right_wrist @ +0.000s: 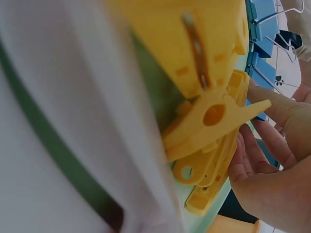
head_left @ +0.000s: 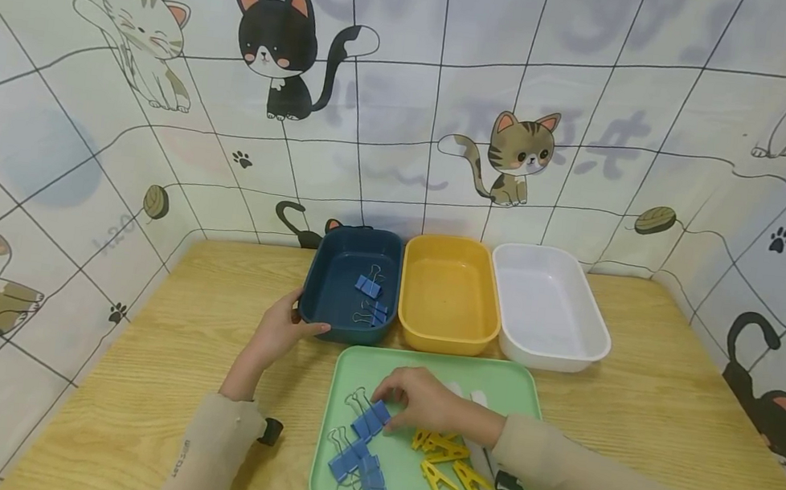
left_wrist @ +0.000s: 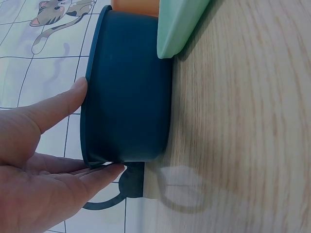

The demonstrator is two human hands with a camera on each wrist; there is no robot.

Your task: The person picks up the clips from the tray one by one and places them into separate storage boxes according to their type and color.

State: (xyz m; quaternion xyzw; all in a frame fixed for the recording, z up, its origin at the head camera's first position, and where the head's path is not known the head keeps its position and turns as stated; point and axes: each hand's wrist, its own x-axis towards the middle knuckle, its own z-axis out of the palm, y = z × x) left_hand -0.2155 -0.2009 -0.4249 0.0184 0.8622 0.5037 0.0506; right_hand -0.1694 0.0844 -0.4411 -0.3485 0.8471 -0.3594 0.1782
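Note:
My left hand (head_left: 282, 328) grips the near left corner of a dark blue bin (head_left: 316, 285), thumb on its front rim and fingers along its side. Two blue binder clips (head_left: 369, 286) lie inside that bin. On a green tray (head_left: 437, 367), my right hand (head_left: 422, 400) pinches a blue binder clip (head_left: 379, 413) between thumb and fingers. More blue binder clips (head_left: 375, 481) are bunched below it. Yellow clothespins (head_left: 441, 447) lie beneath the right wrist, large and near in the right wrist view, partly hiding the fingers.
A yellow bin (head_left: 444, 338) and a white bin (head_left: 555, 356) stand right of the dark blue one, behind the tray. White flat pieces (head_left: 479, 399) lie on the tray, partly under the right forearm. The wooden table (head_left: 229, 275) meets a cat-print wall covering (head_left: 386, 179).

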